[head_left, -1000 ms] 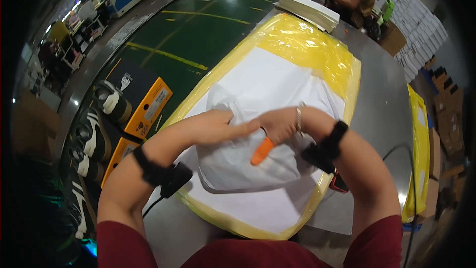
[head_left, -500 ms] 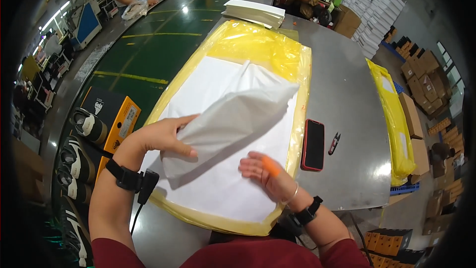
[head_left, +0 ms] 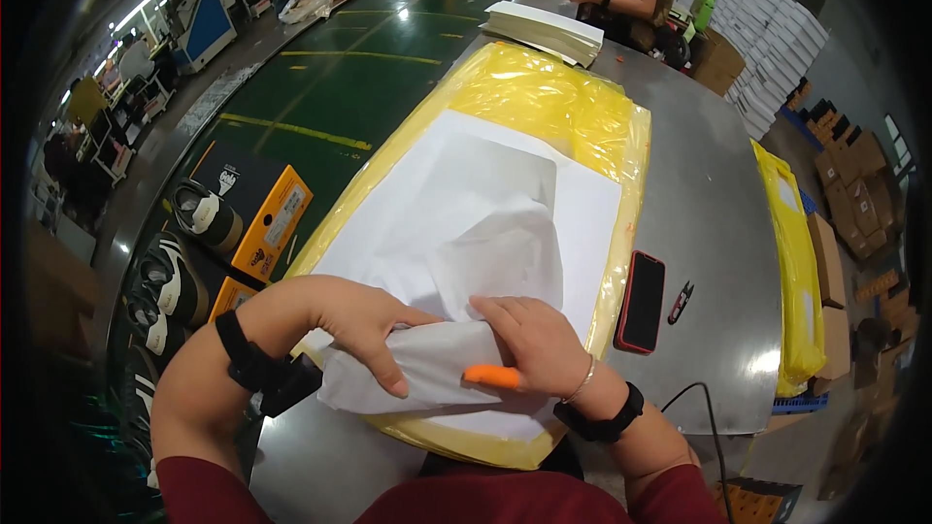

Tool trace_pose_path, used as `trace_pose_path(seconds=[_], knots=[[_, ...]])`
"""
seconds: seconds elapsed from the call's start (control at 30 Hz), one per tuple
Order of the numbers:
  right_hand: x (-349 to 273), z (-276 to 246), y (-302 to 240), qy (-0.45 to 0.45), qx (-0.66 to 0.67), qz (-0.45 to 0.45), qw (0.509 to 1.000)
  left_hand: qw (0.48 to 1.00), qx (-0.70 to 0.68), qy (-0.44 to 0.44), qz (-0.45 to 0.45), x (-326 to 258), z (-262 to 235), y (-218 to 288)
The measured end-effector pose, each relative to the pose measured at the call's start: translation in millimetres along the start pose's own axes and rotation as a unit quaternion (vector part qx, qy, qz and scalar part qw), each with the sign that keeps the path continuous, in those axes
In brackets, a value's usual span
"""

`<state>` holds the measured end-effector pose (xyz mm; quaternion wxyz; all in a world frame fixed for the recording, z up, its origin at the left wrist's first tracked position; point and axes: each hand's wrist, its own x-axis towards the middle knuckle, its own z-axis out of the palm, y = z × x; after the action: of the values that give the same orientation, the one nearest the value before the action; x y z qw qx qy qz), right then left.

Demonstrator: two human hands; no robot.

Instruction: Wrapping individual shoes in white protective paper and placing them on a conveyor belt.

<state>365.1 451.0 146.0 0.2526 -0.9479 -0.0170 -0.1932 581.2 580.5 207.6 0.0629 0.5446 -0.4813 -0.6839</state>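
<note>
Holding a crumpled white sheet by its bunched near end, lower centre of the frame

The left hand is curving around the left part of a crumpled, thin white sheet, its thumb standing apart from the fingers and pressing on the near face. The right hand is gripping the same bunched end, fingers bending over the top, the thumb in an orange tubular cover lying along the front. Both hands are curling half-closed.

Toward the centre, the sheet is spreading in loose folds over a pile of smooth white paper, which is resting on shiny yellow plastic wrapping.

Right of centre, a black phone with a red edge is lying on the grey metal desk, with small dark snips just beside it. Dark shoes with white stripes are standing at the left, near a black-and-orange box.
</note>
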Motion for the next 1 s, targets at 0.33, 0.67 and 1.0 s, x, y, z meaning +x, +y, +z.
trace_pose_path(seconds=[0.33,0.67,1.0], knots=[[101.3,-4.7,105.0,-0.148,-0.107,0.107,0.977,0.824,0.471,0.317,0.001,1.0,4.6,3.4],[140.6,-45.9,125.3,-0.235,0.151,0.227,0.933,0.794,0.388,0.454,0.115,32.5,-2.9,-29.5],[60.5,-41.2,-28.3,-0.083,-0.177,-0.124,0.973,0.744,0.427,0.509,0.069,32.2,3.7,-47.1]])
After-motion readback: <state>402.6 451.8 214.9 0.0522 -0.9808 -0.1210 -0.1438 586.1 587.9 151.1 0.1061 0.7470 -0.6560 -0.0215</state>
